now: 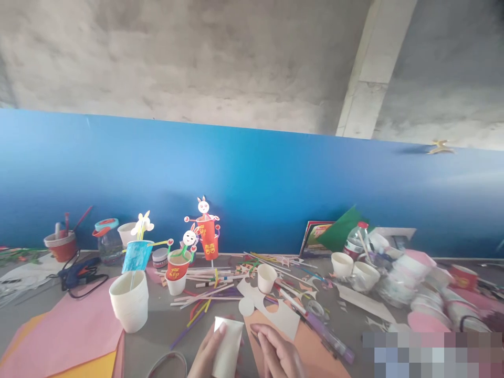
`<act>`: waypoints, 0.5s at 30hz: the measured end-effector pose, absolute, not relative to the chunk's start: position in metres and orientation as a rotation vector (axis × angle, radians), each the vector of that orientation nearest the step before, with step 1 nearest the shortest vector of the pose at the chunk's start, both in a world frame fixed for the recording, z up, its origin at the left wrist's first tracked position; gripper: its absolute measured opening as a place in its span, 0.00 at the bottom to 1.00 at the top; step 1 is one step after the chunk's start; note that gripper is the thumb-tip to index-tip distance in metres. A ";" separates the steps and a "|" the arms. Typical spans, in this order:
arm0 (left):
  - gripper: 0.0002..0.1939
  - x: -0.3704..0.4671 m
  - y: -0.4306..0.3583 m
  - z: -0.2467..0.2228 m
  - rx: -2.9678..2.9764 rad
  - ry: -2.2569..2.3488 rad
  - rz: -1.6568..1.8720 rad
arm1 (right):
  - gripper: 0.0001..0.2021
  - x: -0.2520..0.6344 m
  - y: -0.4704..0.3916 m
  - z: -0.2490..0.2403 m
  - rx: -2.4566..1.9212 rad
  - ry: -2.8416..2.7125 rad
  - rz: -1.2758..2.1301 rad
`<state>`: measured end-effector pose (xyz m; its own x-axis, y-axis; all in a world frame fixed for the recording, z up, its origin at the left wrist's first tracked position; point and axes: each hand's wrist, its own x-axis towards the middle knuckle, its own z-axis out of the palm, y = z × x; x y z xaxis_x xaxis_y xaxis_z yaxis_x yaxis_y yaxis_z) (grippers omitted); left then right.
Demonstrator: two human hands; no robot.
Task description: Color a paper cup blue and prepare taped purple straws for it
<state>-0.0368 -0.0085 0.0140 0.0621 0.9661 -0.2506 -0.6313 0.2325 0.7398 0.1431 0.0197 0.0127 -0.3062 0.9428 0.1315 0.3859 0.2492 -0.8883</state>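
Observation:
At the lower middle, my left hand [208, 354] grips a white paper cup [229, 344], with the thumb laid along its side near the top end. Just to the right, my right hand [277, 352] is closed, thumb and fingers drawn together above an orange paper sheet [311, 346]. A thin dark shape shows by its fingertips, too small to name. Beyond the hands lie a cut white sheet with round holes [289, 317] and a white paper disc [246, 306]. Another white cup [266, 278] stands farther back.
Left: stacked white cups [129, 304], pink paper [74, 331] and a glue gun [81, 273]. Rabbit-faced cup figures [208, 239] stand at the back before a blue partition [255, 184]. Right: a purple-ended tube [328, 336], a tape roll [315, 308], a bottle [356, 241] and piled cups.

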 end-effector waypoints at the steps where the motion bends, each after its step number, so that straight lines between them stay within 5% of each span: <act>1: 0.34 -0.038 -0.009 0.012 0.475 0.816 1.294 | 0.32 0.144 0.022 0.012 -1.215 -1.852 0.967; 8: 0.43 -0.044 -0.011 0.010 0.543 0.760 1.380 | 0.22 0.151 0.048 0.017 -0.984 -2.135 0.558; 11: 0.47 -0.044 -0.011 0.011 0.600 0.742 1.378 | 0.19 0.146 0.051 0.017 -0.947 -2.141 0.640; 15: 0.39 -0.042 -0.016 0.008 0.672 0.776 1.377 | 0.21 0.131 0.047 0.017 -0.821 -2.081 0.901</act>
<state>-0.0425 -0.0162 0.0080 0.0294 0.9958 -0.0869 -0.5906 0.0874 0.8022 0.1310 0.0472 0.0171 -0.5428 0.7618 0.3536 0.2632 0.5541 -0.7898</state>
